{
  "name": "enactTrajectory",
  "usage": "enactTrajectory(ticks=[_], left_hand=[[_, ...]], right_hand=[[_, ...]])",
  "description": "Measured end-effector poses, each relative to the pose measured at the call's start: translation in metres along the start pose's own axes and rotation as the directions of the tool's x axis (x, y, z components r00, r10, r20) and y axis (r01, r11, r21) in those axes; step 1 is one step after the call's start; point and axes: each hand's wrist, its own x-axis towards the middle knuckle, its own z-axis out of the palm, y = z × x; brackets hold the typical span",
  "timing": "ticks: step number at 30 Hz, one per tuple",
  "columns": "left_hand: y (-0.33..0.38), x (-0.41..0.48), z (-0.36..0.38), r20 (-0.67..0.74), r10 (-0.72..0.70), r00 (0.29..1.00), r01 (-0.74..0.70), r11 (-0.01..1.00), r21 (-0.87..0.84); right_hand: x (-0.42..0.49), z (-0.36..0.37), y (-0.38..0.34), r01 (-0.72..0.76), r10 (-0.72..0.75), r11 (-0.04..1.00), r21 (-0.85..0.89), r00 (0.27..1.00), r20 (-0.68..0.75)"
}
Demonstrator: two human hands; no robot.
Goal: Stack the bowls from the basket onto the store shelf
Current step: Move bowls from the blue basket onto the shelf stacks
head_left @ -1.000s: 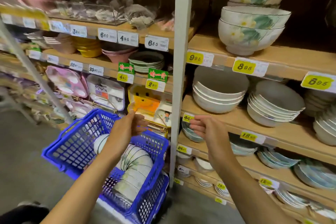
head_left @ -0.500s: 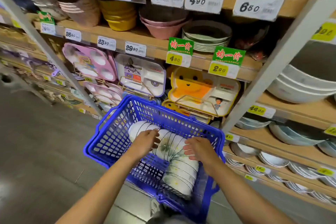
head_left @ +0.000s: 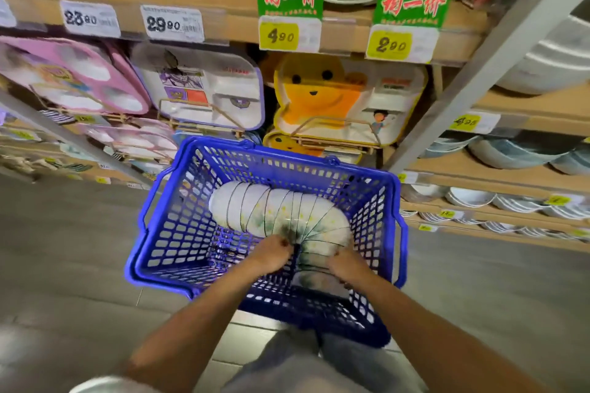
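A blue plastic basket (head_left: 178, 233) sits low in front of me. Inside it lies a curved row of several nested white bowls with green and yellow flower print (head_left: 255, 210), on their sides. My left hand (head_left: 269, 254) grips the bowls at the near end of the row from the left. My right hand (head_left: 346, 265) grips the same near bowls from the right. The fingertips of both hands are hidden behind the bowls. Wooden store shelves (head_left: 517, 179) with stacked bowls stand to the right.
A grey shelf upright (head_left: 479, 73) slants between two shelf bays. Children's divided plates (head_left: 335, 99) stand on racks right behind the basket. Price tags (head_left: 289, 33) line the shelf edges. Grey floor (head_left: 64, 249) spreads to the left. My knees are under the basket.
My view has tilted down onto the basket. Both hands have dropped from shelf height into the basket and slid to the near end of the bowl row, taking hold there.
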Motion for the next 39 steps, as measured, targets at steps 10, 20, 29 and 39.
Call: enactTrajectory(ticks=[10,20,29,39], left_hand=[[-0.033,0.035,0.061,0.255,-0.071,0.964,-0.112,0.763,0.636],[-0.039,0.069,0.089,0.2,-0.031,0.979,-0.164,0.456,0.875],[-0.037,0.07,0.093,0.176,0.004,0.984,-0.162,0.406,0.899],[-0.03,0.051,0.082,0.203,0.033,0.979,-0.202,0.331,0.922]], right_hand=[[0.008,0.039,0.041,0.078,-0.088,0.894,-0.442,0.996,-0.001],[0.024,0.054,0.054,0.104,-0.193,0.852,-0.514,0.974,-0.122],[0.021,0.052,0.055,0.083,-0.182,0.843,-0.531,0.974,-0.137],[0.01,0.041,0.043,0.118,-0.212,0.827,-0.55,0.971,-0.109]])
